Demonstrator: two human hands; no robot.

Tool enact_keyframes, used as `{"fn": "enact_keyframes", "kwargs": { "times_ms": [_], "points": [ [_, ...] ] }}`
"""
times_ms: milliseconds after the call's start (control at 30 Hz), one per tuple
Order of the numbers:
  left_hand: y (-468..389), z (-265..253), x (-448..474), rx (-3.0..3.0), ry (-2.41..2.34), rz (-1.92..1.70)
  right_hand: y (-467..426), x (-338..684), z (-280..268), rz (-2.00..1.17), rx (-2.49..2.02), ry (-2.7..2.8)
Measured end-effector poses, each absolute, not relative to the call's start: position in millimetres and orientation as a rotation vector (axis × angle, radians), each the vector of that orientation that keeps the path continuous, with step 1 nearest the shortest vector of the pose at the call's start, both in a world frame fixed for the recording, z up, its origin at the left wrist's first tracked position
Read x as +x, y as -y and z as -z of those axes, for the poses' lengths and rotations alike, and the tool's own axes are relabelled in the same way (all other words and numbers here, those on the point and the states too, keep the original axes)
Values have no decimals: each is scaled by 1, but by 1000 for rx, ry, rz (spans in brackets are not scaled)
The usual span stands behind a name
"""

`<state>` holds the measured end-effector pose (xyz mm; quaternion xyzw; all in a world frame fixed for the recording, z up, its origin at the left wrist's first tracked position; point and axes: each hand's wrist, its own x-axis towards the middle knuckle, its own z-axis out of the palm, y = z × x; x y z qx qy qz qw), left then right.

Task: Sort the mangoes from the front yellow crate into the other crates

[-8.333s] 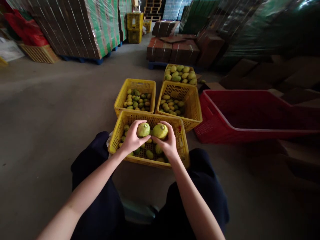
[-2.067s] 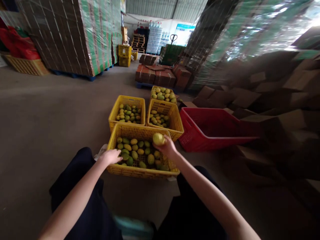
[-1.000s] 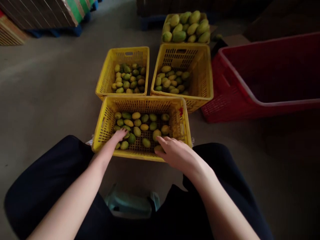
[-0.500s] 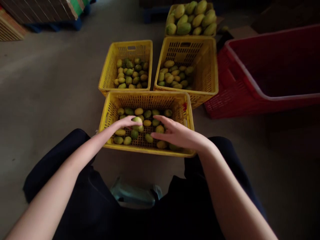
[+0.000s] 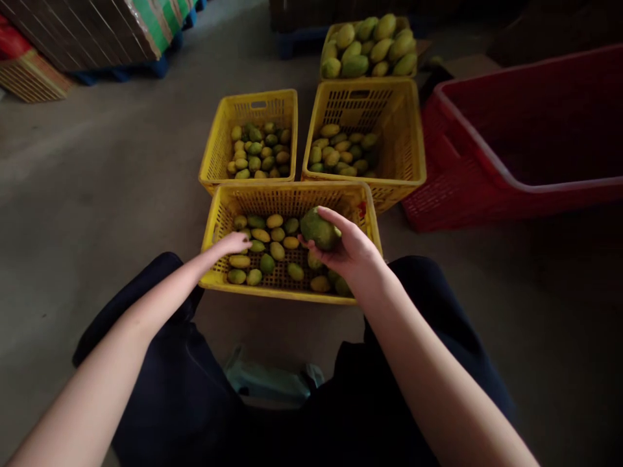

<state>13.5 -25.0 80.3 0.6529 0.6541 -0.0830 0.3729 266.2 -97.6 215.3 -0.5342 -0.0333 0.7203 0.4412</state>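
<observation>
In my right hand [image 5: 353,250] is a large dark green oval fruit [image 5: 320,229], gripped from the right with fingers and thumb around it. It is held over the right half of the front yellow crate [image 5: 272,294]. My left hand [image 5: 235,243] reaches into the left side of that crate, its fingers bent and pressed at the left end of a smaller green fruit [image 5: 257,246]. Several green and yellow oval fruits, such as a yellow one [image 5: 239,261], lie spaced out on the crate's slotted floor. Some at the right are partly hidden by my right hand.
Behind stand a left yellow crate [image 5: 208,139] and a right yellow crate [image 5: 417,136], both partly filled with similar fruit. Farther back is a heaped crate [image 5: 325,75]. A big red crate [image 5: 438,168] is at the right, and a stack on a blue pallet [image 5: 158,68] at the upper left.
My right hand, spread over the crate before, has closed around the large green fruit. The left hand has moved left, and the pale green fruit it held is no longer seen there.
</observation>
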Motion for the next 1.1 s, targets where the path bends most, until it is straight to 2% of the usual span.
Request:
{"fn": "enact_keyframes", "kwargs": {
  "times_ms": [167,333,467,567,700,800,1000,1100],
  "points": [
    [47,-11,7,1624,-1745,370,104,283,-214,-1722,-1351,269],
    [52,34,5,1494,-1865,54,110,303,-212,-1641,-1401,568],
    [54,48,6,1349,-1826,-242,111,307,-215,-1617,-1400,485],
    [55,41,11,1326,-1785,-252,109,304,-219,-1607,-1377,385],
    [54,6,19,1549,-1721,-109,103,294,-221,-1653,-1329,282],
    [52,-43,26,1775,-1651,-41,99,282,-220,-1719,-1280,270],
    [69,-177,39,1919,-1408,-374,104,251,-222,-1780,-1241,353],
    [88,-214,40,1793,-1390,-628,112,245,-227,-1731,-1177,439]
  ]
}}
